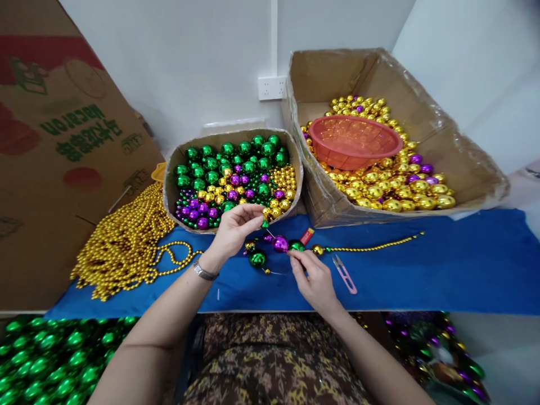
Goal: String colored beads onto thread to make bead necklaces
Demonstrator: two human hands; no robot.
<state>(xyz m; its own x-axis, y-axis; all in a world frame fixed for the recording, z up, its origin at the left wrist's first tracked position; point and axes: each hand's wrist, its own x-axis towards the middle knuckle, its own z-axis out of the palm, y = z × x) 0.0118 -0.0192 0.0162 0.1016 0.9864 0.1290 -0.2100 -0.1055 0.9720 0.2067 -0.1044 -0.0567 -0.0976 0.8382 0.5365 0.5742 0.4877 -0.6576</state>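
Observation:
My left hand (238,228) is closed in a pinch at the front edge of the small box, where a small green bead (265,224) shows under its fingertips. A thin, needle-like line (270,233) runs from there towards a big purple bead (279,243). My right hand (313,280) is also closed, its thumb and finger pinching at the lower right of that purple bead. Around them lie large green beads (257,259), a gold bead (318,249) and a thin gold bead strand (375,246) stretching right. A loop of clear thread (278,274) hangs below.
Pink thread snips (345,274) lie on the blue cloth (442,270). The small box (233,135) holds mixed beads; a larger carton (329,67) holds gold beads and a red basket (354,140). Gold bead strands (126,242) pile up left, beside a tall carton (63,225).

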